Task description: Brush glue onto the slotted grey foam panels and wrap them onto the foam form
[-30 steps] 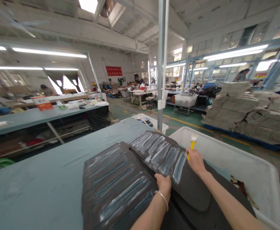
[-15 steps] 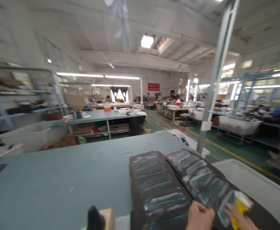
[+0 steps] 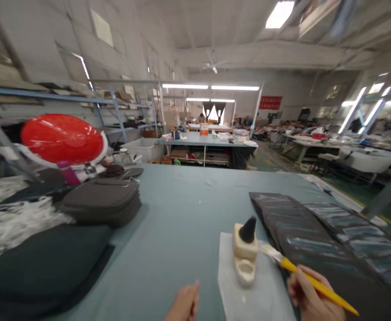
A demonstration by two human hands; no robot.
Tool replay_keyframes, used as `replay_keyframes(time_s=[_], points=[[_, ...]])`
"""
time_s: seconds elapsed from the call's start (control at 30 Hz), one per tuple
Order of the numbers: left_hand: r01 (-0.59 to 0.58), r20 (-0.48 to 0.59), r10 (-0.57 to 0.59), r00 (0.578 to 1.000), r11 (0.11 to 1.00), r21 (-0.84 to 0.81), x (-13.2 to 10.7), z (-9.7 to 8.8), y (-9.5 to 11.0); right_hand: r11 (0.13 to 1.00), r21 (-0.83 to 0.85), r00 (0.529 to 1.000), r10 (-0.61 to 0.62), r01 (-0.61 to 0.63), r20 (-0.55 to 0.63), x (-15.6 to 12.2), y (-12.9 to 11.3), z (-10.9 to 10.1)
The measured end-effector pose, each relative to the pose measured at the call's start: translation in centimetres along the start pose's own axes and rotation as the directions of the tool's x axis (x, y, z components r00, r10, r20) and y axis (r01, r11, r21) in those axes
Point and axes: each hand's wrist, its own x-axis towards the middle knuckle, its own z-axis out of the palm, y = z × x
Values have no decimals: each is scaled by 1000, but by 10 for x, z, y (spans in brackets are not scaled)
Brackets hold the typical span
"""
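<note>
My right hand (image 3: 310,292) grips a paintbrush (image 3: 289,265) by its yellow handle, its pale bristles pointing left. Close to the bristles stands a cream glue bottle (image 3: 245,249) with a black cone-shaped cap and a small cup-like front, on a white sheet (image 3: 228,285). My left hand (image 3: 183,303) is at the bottom edge over the table, fingers drawn together, with nothing visible in it. To the right lie overlapping dark panels (image 3: 292,223), with shiny wet-looking streaks across them.
The blue-green table (image 3: 168,214) spans the middle. At left are a stack of dark padded pieces (image 3: 101,200), a dark flat stack (image 3: 44,263), white scraps (image 3: 24,227) and a red basin (image 3: 64,138). Another worktable (image 3: 195,139) stands beyond.
The view has swung left, bringing the left-side stacks and red basin into sight. Both hands have left the dark panels; the brush is now beside the glue bottle.
</note>
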Motion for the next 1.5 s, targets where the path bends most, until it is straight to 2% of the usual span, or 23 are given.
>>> replay_keyframes(time_s=[0.03, 0.07, 0.13, 0.2, 0.3, 0.37, 0.43, 0.47, 0.53, 0.6, 0.7, 0.83, 0.93, 1.03, 1.13, 1.2, 1.3, 1.33, 1.4, 1.47, 1.5], points=[[22, -31, -22, 999, 1000, -2, -13, -41, -17, 992, 108, 996, 62, -68, 56, -28, -1, 36], [-19, -109, 20, 994, 1000, 5, -25, -82, -31, 968, 199, 984, 128, -151, 125, -54, -2, 70], [-130, -261, 133, 956, 991, 31, -41, -163, -48, 872, 337, 924, 269, -354, 273, -96, 1, 128], [-202, -414, 222, 883, 975, 91, -53, -241, -54, 731, 411, 822, 366, -544, 437, -131, 8, 170], [-231, -583, 356, 731, 932, 280, -67, -340, -56, 517, 429, 650, 392, -741, 651, -171, 22, 213], [-145, -653, 452, 608, 872, 468, -75, -392, -59, 405, 414, 561, 374, -815, 739, -191, 29, 233], [-41, -672, 536, 511, 796, 604, -78, -431, -63, 325, 398, 501, 362, -858, 786, -206, 34, 251], [-5, -663, 572, 483, 759, 651, -77, -445, -65, 296, 392, 482, 361, -871, 798, -212, 36, 259], [44, -627, 625, 465, 691, 722, -72, -463, -68, 258, 379, 453, 369, -889, 812, -218, 39, 275], [130, -603, 638, 479, 628, 767, -66, -468, -68, 245, 353, 424, 378, -903, 823, -220, 42, 288], [277, -598, 634, 491, 537, 797, -60, -460, -62, 244, 304, 379, 377, -921, 845, -217, 49, 305], [333, -561, 666, 491, 451, 828, -57, -449, -48, 182, 279, 331, 419, -943, 846, -208, 68, 320], [302, -548, 646, 532, 460, 835, -52, -454, -38, 176, 260, 312, 463, -950, 830, -200, 86, 320], [202, -549, 616, 564, 542, 816, -43, -459, -30, 143, 260, 296, 546, -955, 784, -190, 106, 310], [63, -518, 595, 615, 617, 784, -25, -447, -17, 96, 299, 288, 646, -949, 707, -179, 120, 295], [-55, -467, 612, 638, 641, 766, -8, -422, -7, 96, 327, 299, 693, -940, 656, -171, 126, 285], [-225, -418, 635, 650, 686, 691, 16, -361, 3, 151, 343, 340, 723, -927, 601, -158, 127, 272], [-263, -388, 628, 675, 696, 668, 22, -338, 3, 183, 341, 361, 725, -922, 587, -153, 127, 268], [-318, -257, 592, 764, 692, 649, 30, -294, -2, 268, 326, 414, 713, -907, 565, -144, 126, 262], [-332, -117, 534, 837, 668, 666, 32, -257, -16, 380, 298, 483, 686, -875, 544, -136, 127, 257], [-313, -93, 506, 857, 656, 686, 32, -243, -25, 451, 284, 531, 666, -846, 524, -133, 128, 254]])
